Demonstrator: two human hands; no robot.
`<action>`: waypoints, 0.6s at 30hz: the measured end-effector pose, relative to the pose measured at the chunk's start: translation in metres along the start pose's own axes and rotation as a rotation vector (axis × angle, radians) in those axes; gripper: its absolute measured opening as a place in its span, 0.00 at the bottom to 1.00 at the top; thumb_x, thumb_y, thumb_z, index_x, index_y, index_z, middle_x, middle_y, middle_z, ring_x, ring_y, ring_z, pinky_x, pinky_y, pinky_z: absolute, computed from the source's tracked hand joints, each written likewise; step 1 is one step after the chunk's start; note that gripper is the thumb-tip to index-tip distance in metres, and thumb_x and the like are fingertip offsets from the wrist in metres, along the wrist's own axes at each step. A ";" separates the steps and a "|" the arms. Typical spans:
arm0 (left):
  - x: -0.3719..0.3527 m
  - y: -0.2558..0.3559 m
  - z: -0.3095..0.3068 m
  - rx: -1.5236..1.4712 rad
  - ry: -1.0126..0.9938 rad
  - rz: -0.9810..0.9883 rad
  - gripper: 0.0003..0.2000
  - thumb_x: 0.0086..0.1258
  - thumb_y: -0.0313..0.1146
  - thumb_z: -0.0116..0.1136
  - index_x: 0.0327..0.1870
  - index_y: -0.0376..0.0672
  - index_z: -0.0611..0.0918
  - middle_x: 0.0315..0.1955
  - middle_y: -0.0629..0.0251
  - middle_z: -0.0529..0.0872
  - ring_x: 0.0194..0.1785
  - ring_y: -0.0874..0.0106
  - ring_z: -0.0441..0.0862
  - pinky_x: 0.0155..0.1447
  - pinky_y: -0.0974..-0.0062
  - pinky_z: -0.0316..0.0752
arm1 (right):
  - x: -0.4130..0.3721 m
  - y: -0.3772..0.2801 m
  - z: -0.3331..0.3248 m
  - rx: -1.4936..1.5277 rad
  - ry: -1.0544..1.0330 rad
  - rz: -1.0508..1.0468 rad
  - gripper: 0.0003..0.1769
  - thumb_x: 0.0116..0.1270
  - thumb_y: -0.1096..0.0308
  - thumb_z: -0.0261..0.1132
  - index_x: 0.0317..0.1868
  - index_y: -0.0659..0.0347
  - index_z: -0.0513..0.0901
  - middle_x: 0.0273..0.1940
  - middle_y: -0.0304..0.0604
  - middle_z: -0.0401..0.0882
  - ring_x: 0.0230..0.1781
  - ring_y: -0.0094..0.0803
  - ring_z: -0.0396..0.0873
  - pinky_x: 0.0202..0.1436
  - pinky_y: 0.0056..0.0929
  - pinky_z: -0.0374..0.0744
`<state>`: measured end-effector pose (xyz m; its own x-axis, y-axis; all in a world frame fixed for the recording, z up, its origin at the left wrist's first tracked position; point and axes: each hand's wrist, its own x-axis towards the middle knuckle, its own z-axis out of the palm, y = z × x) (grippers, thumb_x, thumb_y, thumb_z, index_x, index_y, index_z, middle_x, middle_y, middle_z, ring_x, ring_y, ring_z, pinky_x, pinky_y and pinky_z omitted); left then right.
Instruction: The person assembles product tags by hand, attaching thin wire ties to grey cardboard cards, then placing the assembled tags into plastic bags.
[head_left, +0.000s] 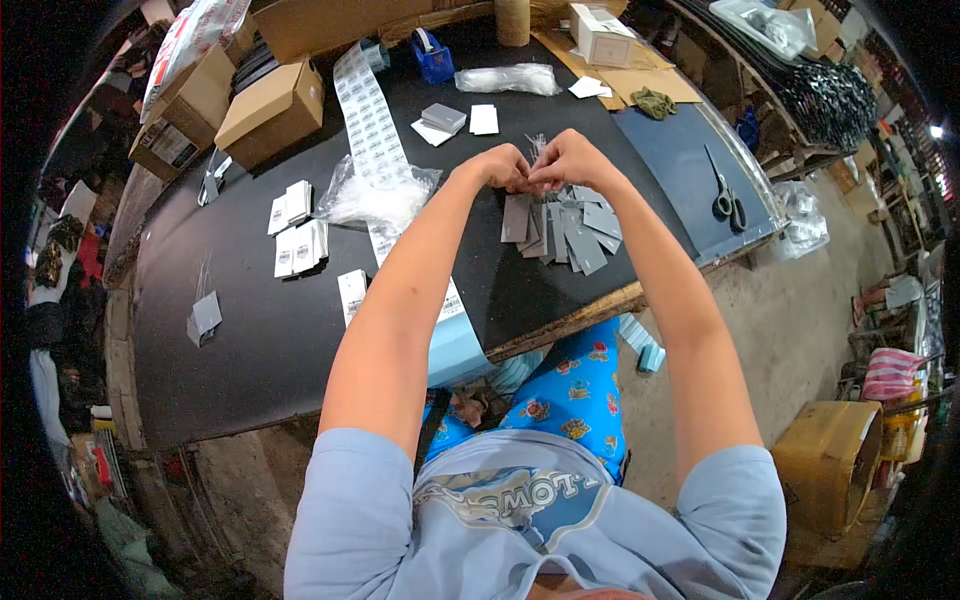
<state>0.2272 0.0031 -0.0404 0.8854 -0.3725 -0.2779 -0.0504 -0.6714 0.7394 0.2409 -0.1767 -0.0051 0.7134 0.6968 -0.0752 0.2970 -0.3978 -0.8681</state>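
My left hand (497, 166) and my right hand (567, 162) meet fingertip to fingertip above a fanned heap of grey card tags (565, 230) on the black table (250, 330). Between the fingers I pinch something small, with thin clear plastic strings (537, 146) sticking up just behind the hands. What exactly each hand grips is too small to tell. A long strip of white barcode labels (367, 120) runs down the table to the left of my arms, past a crumpled clear plastic bag (375, 195).
Small stacks of white labelled tags (298, 228) lie left, a lone grey tag (206, 315) further left. Cardboard boxes (270, 112) stand at the back left. Scissors (724, 192) rest on a blue board (690, 170) at right. A blue tape dispenser (432, 55) sits behind.
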 end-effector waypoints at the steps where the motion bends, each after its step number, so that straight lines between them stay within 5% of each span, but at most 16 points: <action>1: 0.001 0.000 0.000 0.009 -0.030 0.023 0.14 0.53 0.39 0.71 0.27 0.36 0.85 0.17 0.70 0.78 0.22 0.79 0.71 0.27 0.76 0.67 | 0.000 0.000 0.000 0.017 -0.003 0.007 0.06 0.51 0.74 0.72 0.25 0.70 0.84 0.20 0.42 0.81 0.20 0.21 0.79 0.22 0.17 0.76; 12: -0.014 0.010 -0.006 0.055 0.111 -0.022 0.08 0.48 0.31 0.68 0.30 0.41 0.88 0.24 0.64 0.86 0.27 0.77 0.81 0.34 0.78 0.76 | -0.004 0.001 -0.003 0.040 0.013 0.026 0.05 0.51 0.76 0.70 0.27 0.71 0.84 0.21 0.42 0.81 0.20 0.23 0.81 0.23 0.19 0.78; 18: -0.029 0.017 -0.033 0.098 0.261 0.157 0.10 0.49 0.35 0.66 0.31 0.41 0.87 0.28 0.62 0.87 0.31 0.74 0.83 0.39 0.76 0.77 | -0.010 -0.011 -0.003 0.015 0.085 0.019 0.05 0.52 0.78 0.68 0.31 0.71 0.84 0.25 0.46 0.83 0.23 0.28 0.84 0.25 0.23 0.82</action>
<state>0.2156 0.0232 0.0003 0.9514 -0.3077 0.0114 -0.2288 -0.6817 0.6950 0.2320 -0.1811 0.0066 0.7699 0.6361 -0.0501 0.2743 -0.4009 -0.8741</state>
